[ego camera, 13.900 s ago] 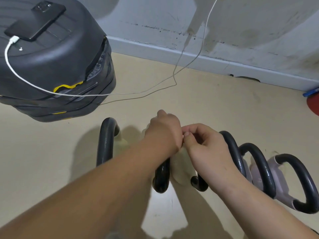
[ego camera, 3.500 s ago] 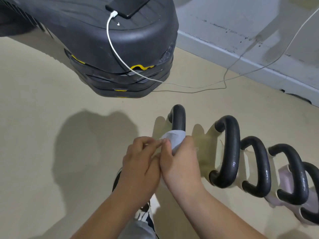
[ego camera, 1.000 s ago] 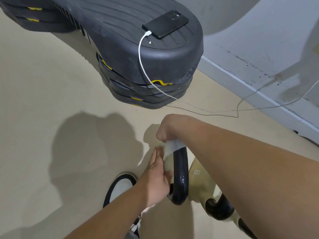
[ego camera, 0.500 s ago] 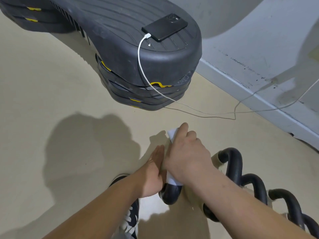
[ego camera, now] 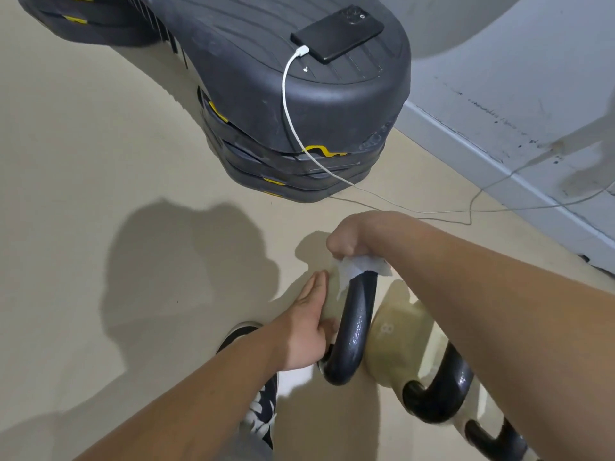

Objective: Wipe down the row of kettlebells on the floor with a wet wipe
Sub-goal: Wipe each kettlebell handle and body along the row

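A row of cream kettlebells with black handles runs from centre to bottom right on the beige floor. The leftmost kettlebell [ego camera: 353, 331] has a glossy, wet-looking handle. My right hand [ego camera: 349, 239] grips the far end of that handle through a white wet wipe [ego camera: 357, 269]. My left hand [ego camera: 307, 322] lies flat with straight fingers against the cream body on the kettlebell's left side. The second kettlebell [ego camera: 396, 334] shows an "8" on its body; my right forearm covers much of the kettlebells behind it.
A stack of black step platforms [ego camera: 283, 104] sits beyond the kettlebells, with a phone [ego camera: 337, 33] on top and its white cable [ego camera: 289, 108] trailing across the floor to the grey wall [ego camera: 519, 78]. My shoe [ego camera: 263, 404] stands by the first kettlebell.
My right hand slid with the wipe from the middle of the first handle to its far end. My left hand stays flat against the kettlebell body.
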{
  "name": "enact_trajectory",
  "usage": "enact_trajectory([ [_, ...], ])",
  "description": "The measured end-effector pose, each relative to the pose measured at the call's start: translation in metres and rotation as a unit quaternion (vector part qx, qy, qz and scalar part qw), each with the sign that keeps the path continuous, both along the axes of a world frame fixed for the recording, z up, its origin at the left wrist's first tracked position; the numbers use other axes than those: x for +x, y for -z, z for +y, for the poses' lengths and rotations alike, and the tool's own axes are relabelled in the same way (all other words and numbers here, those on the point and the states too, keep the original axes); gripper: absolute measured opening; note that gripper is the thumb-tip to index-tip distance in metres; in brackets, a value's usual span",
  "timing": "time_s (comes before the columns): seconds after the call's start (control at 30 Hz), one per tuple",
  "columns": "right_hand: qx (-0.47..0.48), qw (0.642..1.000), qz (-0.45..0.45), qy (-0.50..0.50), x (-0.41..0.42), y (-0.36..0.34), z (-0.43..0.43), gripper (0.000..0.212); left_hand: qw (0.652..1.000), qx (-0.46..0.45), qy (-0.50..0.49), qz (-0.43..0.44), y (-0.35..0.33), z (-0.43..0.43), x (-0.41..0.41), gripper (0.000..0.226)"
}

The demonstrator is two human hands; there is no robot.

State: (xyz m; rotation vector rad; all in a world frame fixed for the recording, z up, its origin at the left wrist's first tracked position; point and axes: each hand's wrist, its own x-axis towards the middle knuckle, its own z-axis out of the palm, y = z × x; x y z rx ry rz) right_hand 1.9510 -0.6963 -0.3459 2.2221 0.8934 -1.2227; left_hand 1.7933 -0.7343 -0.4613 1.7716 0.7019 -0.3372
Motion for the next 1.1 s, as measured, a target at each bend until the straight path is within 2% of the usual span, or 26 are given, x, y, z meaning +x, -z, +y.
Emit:
enact_trajectory([
  [0.07, 0.028, 0.999, -0.024, -0.010, -0.004, -0.004, -0.003, 0.021, 1.000, 0.001, -0.005, -0.006, 0.000, -0.002, 0.001, 0.085],
  [0.13, 0.102, 0.994, -0.043, -0.023, -0.009, -0.005, -0.014, 0.026, 1.000, -0.016, -0.011, -0.014, 0.000, -0.002, -0.001, 0.085],
  [0.2, 0.205, 0.975, -0.060, 0.067, -0.014, -0.006, -0.033, 0.020, 0.999, -0.034, -0.036, -0.013, -0.004, -0.003, -0.002, 0.083],
  [0.23, 0.256, 0.953, -0.082, 0.138, -0.020, -0.005, -0.044, 0.014, 0.997, -0.050, -0.057, -0.009, -0.007, -0.003, -0.001, 0.082],
  [0.3, 0.346, 0.900, -0.095, 0.247, -0.038, 0.000, -0.066, 0.012, 0.984, -0.146, -0.103, -0.011, -0.009, -0.003, 0.003, 0.070],
  [0.33, 0.380, 0.877, -0.082, 0.282, -0.050, 0.004, -0.079, 0.014, 0.972, -0.201, -0.125, -0.004, -0.002, -0.004, 0.004, 0.062],
  [0.4, 0.446, 0.815, -0.057, 0.366, -0.077, 0.011, -0.098, 0.020, 0.926, -0.307, -0.218, -0.011, -0.009, -0.009, 0.011, 0.062],
  [0.43, 0.474, 0.783, -0.044, 0.400, -0.088, 0.016, -0.105, 0.025, 0.916, -0.324, -0.231, -0.049, -0.015, -0.008, 0.009, 0.063],
  [0.5, 0.518, 0.732, -0.024, 0.442, -0.107, 0.022, -0.118, 0.031, 0.932, -0.296, -0.195, -0.070, -0.024, -0.012, 0.006, 0.049],
  [0.53, 0.537, 0.716, -0.018, 0.445, -0.114, 0.027, -0.125, 0.033, 0.961, -0.228, -0.123, -0.094, -0.027, -0.012, 0.004, 0.034],
  [0.57, 0.552, 0.708, -0.014, 0.440, -0.120, 0.030, -0.130, 0.035, 0.978, -0.155, -0.098, -0.097, -0.030, -0.010, 0.001, 0.025],
  [0.73, 0.582, 0.721, -0.025, 0.375, -0.140, 0.048, -0.152, 0.057, 0.953, -0.223, -0.162, -0.122, -0.033, -0.004, -0.005, 0.029],
  [0.87, 0.570, 0.744, -0.034, 0.346, -0.152, 0.059, -0.169, 0.074, 0.939, -0.207, -0.256, -0.102, -0.022, -0.019, -0.018, 0.033],
  [0.97, 0.564, 0.746, -0.027, 0.354, -0.153, 0.062, -0.172, 0.077, 0.956, -0.109, -0.259, -0.089, -0.015, -0.028, -0.032, 0.033],
  [1.03, 0.568, 0.738, -0.002, 0.364, -0.151, 0.054, -0.170, 0.074, 0.959, -0.042, -0.271, -0.071, -0.010, -0.032, -0.040, 0.053],
  [1.1, 0.573, 0.727, 0.026, 0.378, -0.144, 0.038, -0.163, 0.066, 0.961, -0.008, -0.266, -0.079, -0.006, -0.033, -0.045, 0.059],
])
